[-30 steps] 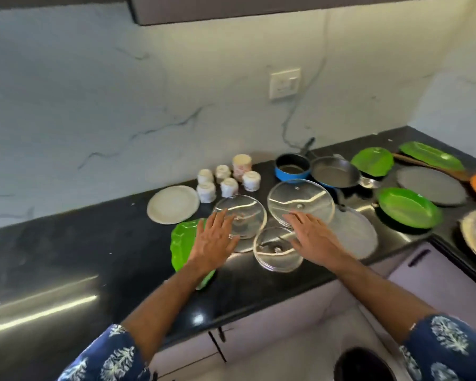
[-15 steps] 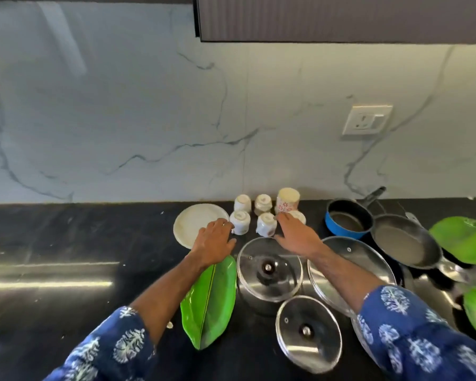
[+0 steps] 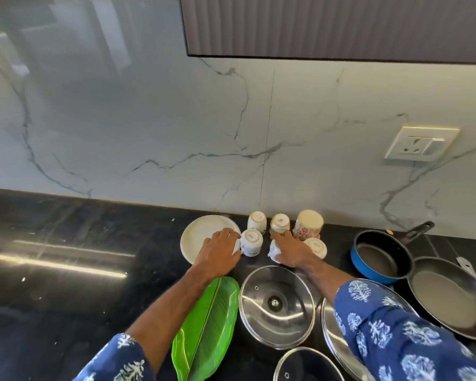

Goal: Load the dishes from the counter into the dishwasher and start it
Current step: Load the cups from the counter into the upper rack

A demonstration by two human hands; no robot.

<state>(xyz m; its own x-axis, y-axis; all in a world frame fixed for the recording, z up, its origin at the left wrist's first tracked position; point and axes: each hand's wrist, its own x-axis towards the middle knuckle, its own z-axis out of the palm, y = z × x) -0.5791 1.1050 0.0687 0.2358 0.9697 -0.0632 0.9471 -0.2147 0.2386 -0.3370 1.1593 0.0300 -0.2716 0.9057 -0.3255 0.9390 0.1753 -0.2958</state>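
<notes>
On the black counter (image 3: 66, 270) a group of small white cups stands upside down near the wall, so nothing can be in them. The left hand (image 3: 217, 254) has its fingers curled around the side of the near left cup (image 3: 250, 242), just beside the white plate (image 3: 201, 237), which is bare. The right hand (image 3: 291, 250) covers another white cup (image 3: 274, 252); the fingers seem to close on it, but the hand hides most of it, so I cannot tell if the grasp is firm. Behind stand two more small cups (image 3: 257, 221) and a taller flowered cup (image 3: 308, 225), also inverted, and one more small cup (image 3: 316, 247) to the right of the right hand.

The blue saucepan (image 3: 379, 257) and the dark frying pan (image 3: 448, 298) at the right look empty. Nearer lie a green leaf-shaped plate (image 3: 206, 334) and glass lids (image 3: 276, 306), with knobs up.

Compared with half a second ago, both hands have gone a little farther: the left hand then was beside the plate with no cup in it, and the right hand was only reaching the cups.
</notes>
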